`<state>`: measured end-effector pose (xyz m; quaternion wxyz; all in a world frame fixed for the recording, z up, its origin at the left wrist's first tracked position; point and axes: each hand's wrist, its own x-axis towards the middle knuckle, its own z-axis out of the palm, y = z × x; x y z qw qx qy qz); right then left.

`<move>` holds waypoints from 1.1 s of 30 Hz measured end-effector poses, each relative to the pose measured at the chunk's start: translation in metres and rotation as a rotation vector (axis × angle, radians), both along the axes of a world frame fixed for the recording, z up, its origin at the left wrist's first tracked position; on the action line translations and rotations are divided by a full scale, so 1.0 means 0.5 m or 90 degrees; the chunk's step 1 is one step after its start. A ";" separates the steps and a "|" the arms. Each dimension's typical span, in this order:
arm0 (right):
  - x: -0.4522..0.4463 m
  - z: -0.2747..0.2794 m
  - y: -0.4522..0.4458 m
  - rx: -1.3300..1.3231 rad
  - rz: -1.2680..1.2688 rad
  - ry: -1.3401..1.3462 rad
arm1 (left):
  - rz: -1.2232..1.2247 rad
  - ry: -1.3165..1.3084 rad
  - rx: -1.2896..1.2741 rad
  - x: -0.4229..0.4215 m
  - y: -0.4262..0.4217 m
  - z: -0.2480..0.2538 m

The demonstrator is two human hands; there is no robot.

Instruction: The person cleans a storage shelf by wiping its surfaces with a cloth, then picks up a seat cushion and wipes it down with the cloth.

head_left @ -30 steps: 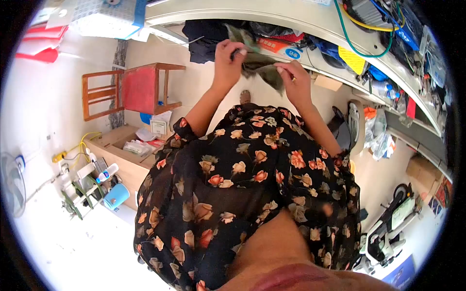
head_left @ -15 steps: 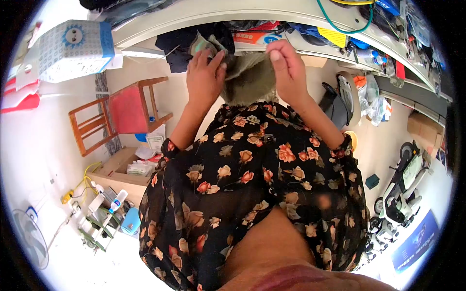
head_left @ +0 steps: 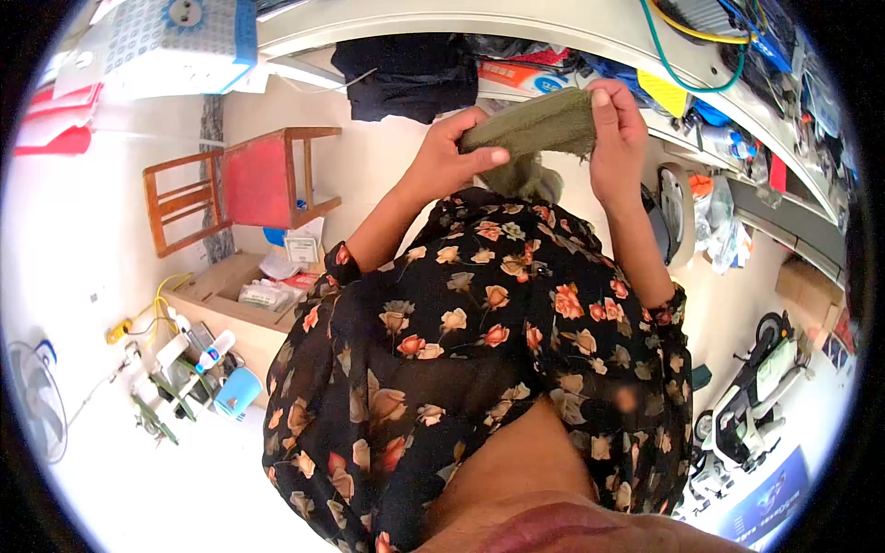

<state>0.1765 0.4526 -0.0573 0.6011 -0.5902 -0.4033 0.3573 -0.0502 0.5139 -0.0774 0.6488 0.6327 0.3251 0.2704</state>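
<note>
Both ends of the olive cloth (head_left: 539, 129) are held, going by my feed: the left hand (head_left: 450, 158) has its thumb laid across the near face, and the right hand (head_left: 619, 138) pinches the other end near its upper corner. So neither one's free. The cloth is up in the air, out in front of the floral top (head_left: 479, 286) and near the edge of the shelving (head_left: 516, 28), drawn into a fairly straight band with a loose part drooping underneath.

To handle it well I'd go for light, even tension; yank it and I reckon that ragged-looking lower edge could fray. I'd also mind the droopy bit, looks easy to twist, and steer clear of the black fabric (head_left: 406, 78) hanging off the shelf. Can't see the left fingertips behind the cloth, so no idea how firm that grip is.
</note>
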 end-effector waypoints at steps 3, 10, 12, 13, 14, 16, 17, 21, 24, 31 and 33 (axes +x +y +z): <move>0.001 -0.025 -0.001 -0.027 0.031 0.040 | 0.127 0.011 0.026 -0.009 0.011 0.038; 0.024 -0.061 -0.036 -0.100 0.122 0.042 | 0.613 -0.015 0.167 -0.098 0.136 0.053; 0.029 -0.087 -0.049 -0.143 0.118 0.032 | 0.655 -0.002 0.243 -0.135 0.189 0.031; 0.030 -0.096 -0.056 -0.151 0.123 0.034 | 0.678 0.088 0.393 -0.151 0.220 0.013; 0.031 -0.103 -0.060 -0.160 0.128 0.035 | 0.694 0.179 0.545 -0.167 0.255 -0.008; 0.034 -0.111 -0.068 -0.166 0.134 0.030 | 0.665 0.348 0.648 -0.194 0.291 -0.034; 0.036 -0.114 -0.069 -0.163 0.133 0.023 | 0.643 0.400 0.662 -0.203 0.308 -0.049; 0.042 -0.127 -0.079 -0.152 0.114 0.040 | 0.577 0.600 0.692 -0.213 0.336 -0.062; 0.050 -0.122 -0.085 -0.182 0.100 0.021 | 0.532 0.705 0.732 -0.228 0.332 -0.062; 0.066 -0.139 -0.116 -0.175 0.044 0.046 | 0.498 0.658 0.757 -0.253 0.339 -0.070; 0.072 -0.147 -0.128 -0.198 0.033 0.030 | 0.489 0.675 0.761 -0.256 0.339 -0.073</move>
